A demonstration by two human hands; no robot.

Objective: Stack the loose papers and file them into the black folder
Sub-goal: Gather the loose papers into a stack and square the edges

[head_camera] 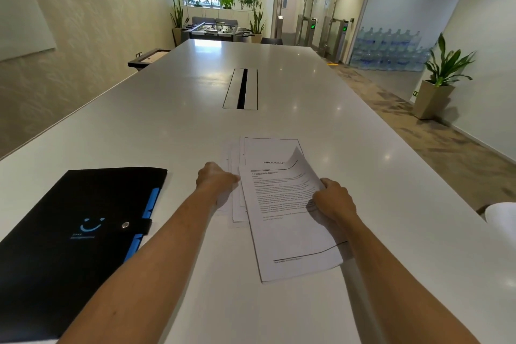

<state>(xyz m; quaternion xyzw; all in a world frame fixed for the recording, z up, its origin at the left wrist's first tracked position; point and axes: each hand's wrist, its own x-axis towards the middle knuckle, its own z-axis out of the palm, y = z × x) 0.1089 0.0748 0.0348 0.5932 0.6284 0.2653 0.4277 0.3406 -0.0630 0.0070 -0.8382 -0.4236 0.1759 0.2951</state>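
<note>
Several loose printed papers [282, 204] lie fanned out on the white table [279, 92] in front of me. My right hand [333, 200] grips the right edge of the top sheet, whose far corner curls upward. My left hand [216, 180] rests on the left edge of the lower sheets, fingers curled onto them. A page headed "Bibliography" [268, 152] shows at the back of the pile. The black folder [69, 229] lies shut at the left, snap strap fastened, blue tabs along its right edge.
A cable slot [241, 88] is set into the table's middle, beyond the papers. A white object [502, 220] pokes in at the right edge. A potted plant [438, 78] stands on the floor to the right.
</note>
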